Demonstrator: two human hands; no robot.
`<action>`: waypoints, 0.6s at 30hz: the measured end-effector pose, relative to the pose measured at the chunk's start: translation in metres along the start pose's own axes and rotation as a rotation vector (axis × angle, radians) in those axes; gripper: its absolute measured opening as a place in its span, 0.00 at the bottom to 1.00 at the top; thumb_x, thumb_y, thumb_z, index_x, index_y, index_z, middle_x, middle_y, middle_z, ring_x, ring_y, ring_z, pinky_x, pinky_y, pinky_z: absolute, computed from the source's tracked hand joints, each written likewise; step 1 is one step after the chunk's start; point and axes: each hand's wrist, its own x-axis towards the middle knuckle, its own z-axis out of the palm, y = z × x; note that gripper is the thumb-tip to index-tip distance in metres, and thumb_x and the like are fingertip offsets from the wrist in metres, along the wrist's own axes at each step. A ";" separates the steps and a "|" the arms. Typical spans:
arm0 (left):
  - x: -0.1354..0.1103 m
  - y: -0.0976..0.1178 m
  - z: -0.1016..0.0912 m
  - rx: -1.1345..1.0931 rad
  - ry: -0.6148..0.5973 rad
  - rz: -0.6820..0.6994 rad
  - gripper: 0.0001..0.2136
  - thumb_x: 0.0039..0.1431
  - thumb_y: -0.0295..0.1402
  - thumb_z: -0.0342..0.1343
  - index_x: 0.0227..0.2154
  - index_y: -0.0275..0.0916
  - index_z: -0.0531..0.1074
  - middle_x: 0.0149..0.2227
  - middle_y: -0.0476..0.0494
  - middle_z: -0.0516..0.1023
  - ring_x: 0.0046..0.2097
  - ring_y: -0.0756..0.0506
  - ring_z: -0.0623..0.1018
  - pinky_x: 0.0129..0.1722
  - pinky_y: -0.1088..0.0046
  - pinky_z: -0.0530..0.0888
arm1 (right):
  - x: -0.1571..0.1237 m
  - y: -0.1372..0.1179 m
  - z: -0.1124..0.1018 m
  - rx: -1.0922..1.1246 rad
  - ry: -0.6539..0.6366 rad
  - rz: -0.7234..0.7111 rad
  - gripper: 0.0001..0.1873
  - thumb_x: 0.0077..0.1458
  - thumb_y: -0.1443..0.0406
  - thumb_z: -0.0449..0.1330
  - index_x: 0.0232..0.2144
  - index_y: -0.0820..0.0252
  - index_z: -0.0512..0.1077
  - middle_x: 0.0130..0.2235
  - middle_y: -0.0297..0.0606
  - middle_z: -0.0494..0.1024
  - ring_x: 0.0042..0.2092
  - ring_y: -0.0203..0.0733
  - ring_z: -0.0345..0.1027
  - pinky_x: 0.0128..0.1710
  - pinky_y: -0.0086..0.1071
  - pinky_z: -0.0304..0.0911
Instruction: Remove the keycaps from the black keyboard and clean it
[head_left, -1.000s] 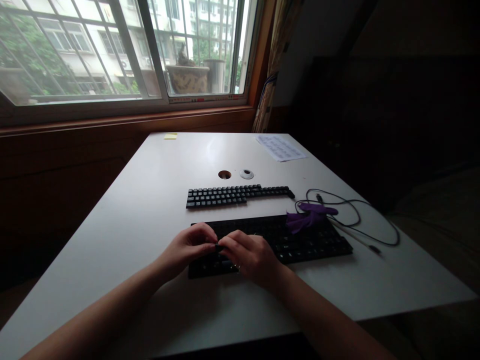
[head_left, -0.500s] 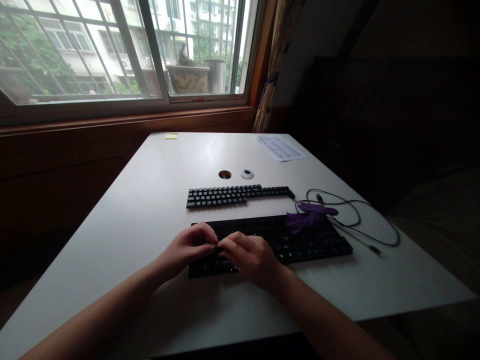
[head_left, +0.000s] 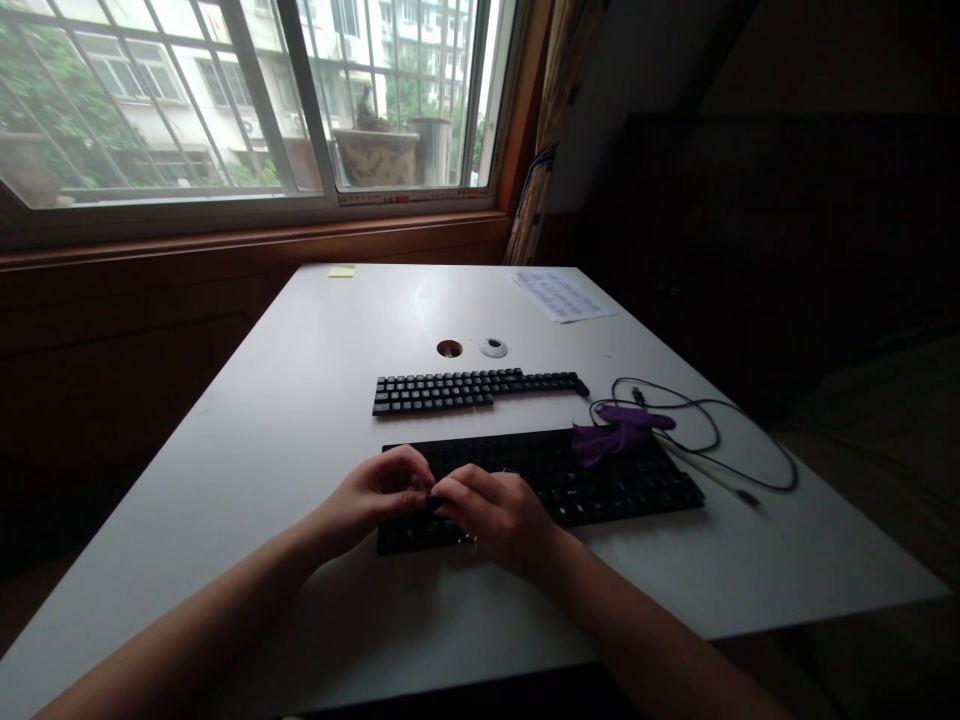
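My left hand [head_left: 386, 487] and my right hand [head_left: 499, 515] meet over the left part of a black keyboard [head_left: 600, 490]. Pinched between the fingertips of both is a small black keycap [head_left: 433, 501], largely covered by the fingers. Thin shiny wire [head_left: 468, 543] pokes out under my right hand; it resembles the loops of a keycap puller, its handle hidden in the palm. Behind the keyboard, loose black keycaps [head_left: 435, 393] stand in tight rows. A crumpled purple cloth [head_left: 619, 435] lies over the keyboard's far right part.
A black cable [head_left: 720, 440] curls on the right of the white table [head_left: 247, 440], by a thin stick-like tool [head_left: 739, 494]. Farther back are an open round hole [head_left: 450, 349], a cable grommet [head_left: 493, 348], printed sheets [head_left: 562, 296] and a yellow note [head_left: 342, 271].
My fingertips and the keycap have shifted very slightly left and down. The wire under my right hand has moved a little left. The keyboard, keycap rows and cloth stay put.
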 end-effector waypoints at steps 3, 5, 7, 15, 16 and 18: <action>0.000 0.000 0.001 -0.011 -0.006 -0.002 0.08 0.56 0.32 0.65 0.36 0.35 0.74 0.34 0.47 0.70 0.35 0.50 0.70 0.33 0.75 0.66 | 0.000 0.001 0.001 0.023 0.012 0.004 0.09 0.66 0.65 0.55 0.47 0.59 0.69 0.40 0.39 0.79 0.34 0.36 0.74 0.30 0.28 0.65; 0.000 0.000 0.001 -0.016 -0.003 -0.003 0.08 0.55 0.31 0.66 0.36 0.35 0.74 0.34 0.47 0.70 0.35 0.50 0.70 0.33 0.76 0.66 | 0.000 0.001 0.002 0.037 0.009 0.012 0.10 0.65 0.65 0.55 0.48 0.59 0.69 0.41 0.39 0.79 0.35 0.36 0.74 0.30 0.28 0.66; 0.000 0.000 0.001 -0.017 0.011 -0.006 0.09 0.55 0.32 0.66 0.36 0.35 0.74 0.34 0.47 0.70 0.35 0.49 0.70 0.33 0.76 0.66 | -0.001 0.002 0.003 0.053 -0.002 0.025 0.10 0.65 0.65 0.55 0.48 0.59 0.70 0.41 0.39 0.78 0.36 0.36 0.75 0.31 0.27 0.67; -0.001 0.000 0.001 -0.040 0.021 -0.049 0.10 0.55 0.32 0.66 0.37 0.36 0.73 0.32 0.47 0.70 0.34 0.50 0.70 0.30 0.77 0.65 | -0.001 0.003 0.006 0.098 -0.018 0.051 0.10 0.66 0.65 0.54 0.48 0.59 0.70 0.42 0.40 0.78 0.37 0.36 0.75 0.34 0.27 0.68; -0.001 0.000 0.001 -0.041 0.021 -0.053 0.10 0.55 0.32 0.66 0.37 0.36 0.73 0.32 0.48 0.71 0.33 0.50 0.70 0.30 0.77 0.65 | -0.001 0.003 0.006 0.098 -0.018 0.052 0.10 0.66 0.65 0.54 0.48 0.59 0.70 0.42 0.40 0.78 0.37 0.36 0.75 0.33 0.27 0.68; -0.001 0.000 0.001 -0.037 0.026 -0.053 0.10 0.54 0.32 0.66 0.37 0.36 0.73 0.32 0.48 0.71 0.33 0.50 0.71 0.30 0.77 0.65 | -0.001 0.003 0.006 0.095 -0.021 0.055 0.10 0.66 0.65 0.54 0.48 0.59 0.70 0.42 0.40 0.78 0.37 0.37 0.75 0.33 0.27 0.68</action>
